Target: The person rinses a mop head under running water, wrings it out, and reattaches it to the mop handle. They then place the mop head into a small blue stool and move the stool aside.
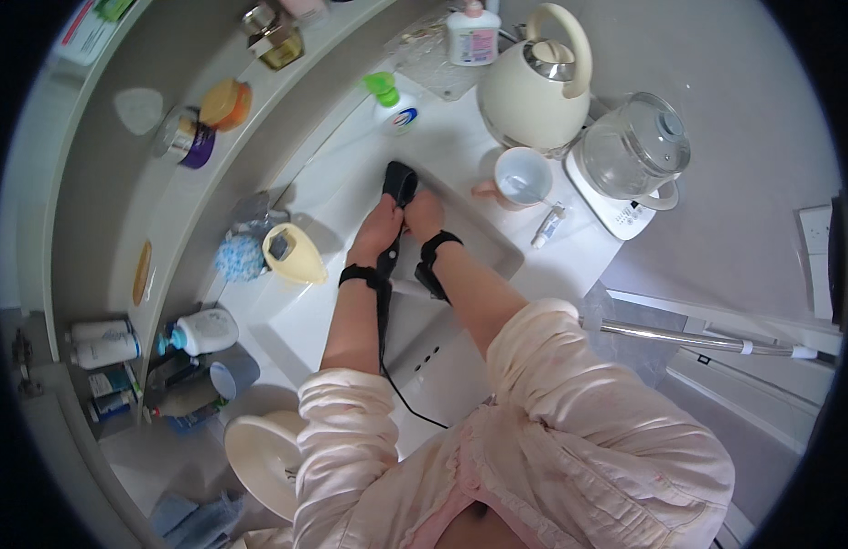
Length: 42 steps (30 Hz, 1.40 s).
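Note:
Over the white sink (pixel 441 350), both hands are on a black strap-like item (pixel 400 180) whose far end forms a loop; its exact kind is unclear. My left hand (pixel 377 232) closes around its middle, and a length of it shows below the fingers with a small pale dot. Close beside, my right hand (pixel 424 214) grips its right edge, the fingertips partly hidden. Both wrists wear black bands with small devices, and a thin black cable trails toward my body. To the right stands a pink-handled mug (pixel 523 180), near a small tube (pixel 549 225).
A cream kettle (pixel 533 99) and glass pot (pixel 630 147) stand at the back right, pump bottles (pixel 396 113) behind the sink. A yellow scoop-like container (pixel 293 254) and blue-white mesh sponge (pixel 238 257) lie left. Shelves (pixel 190 199) curve along the left; a beige basin (pixel 262 456) sits lower left.

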### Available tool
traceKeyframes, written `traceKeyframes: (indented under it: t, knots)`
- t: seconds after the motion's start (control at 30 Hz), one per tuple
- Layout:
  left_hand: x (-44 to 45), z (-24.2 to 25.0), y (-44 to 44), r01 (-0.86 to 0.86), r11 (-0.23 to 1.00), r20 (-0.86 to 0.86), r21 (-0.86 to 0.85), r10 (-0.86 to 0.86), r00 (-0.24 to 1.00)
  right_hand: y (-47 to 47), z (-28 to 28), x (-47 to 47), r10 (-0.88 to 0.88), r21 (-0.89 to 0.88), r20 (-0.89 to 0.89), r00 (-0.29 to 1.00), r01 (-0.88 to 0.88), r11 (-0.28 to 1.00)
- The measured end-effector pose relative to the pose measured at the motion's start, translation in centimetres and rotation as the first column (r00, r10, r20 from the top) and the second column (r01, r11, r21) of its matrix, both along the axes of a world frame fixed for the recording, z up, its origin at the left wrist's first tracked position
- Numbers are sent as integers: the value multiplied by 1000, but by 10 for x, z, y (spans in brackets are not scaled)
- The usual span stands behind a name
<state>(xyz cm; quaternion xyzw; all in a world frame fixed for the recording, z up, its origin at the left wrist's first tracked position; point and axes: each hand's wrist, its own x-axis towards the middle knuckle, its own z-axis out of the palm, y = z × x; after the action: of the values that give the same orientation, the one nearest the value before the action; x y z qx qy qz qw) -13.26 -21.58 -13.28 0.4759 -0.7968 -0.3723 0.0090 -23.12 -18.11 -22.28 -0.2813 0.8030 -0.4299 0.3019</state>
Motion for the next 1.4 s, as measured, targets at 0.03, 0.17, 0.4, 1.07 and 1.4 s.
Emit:
traceKeyframes:
  t: [0.03,0.17,0.4,1.07,1.4]
  knots:
    - [2,-2,3,-68,998,-37,-18,67,997,1,4,0,20,-23,48,999,-19,1000]
    - [15,-13,25,-277,953,-211,-121,248,945,14,31,-21,183,52,274,944,-204,978]
    - [100,-23,89,-527,847,-113,-68,518,848,75,116,-15,450,131,-8,893,-445,886]
    - [243,-61,238,-866,477,392,153,775,496,261,153,-48,772,565,-434,464,-528,634]
    - [232,-38,278,-837,525,151,-153,849,506,263,184,-40,740,462,-553,384,-597,655]
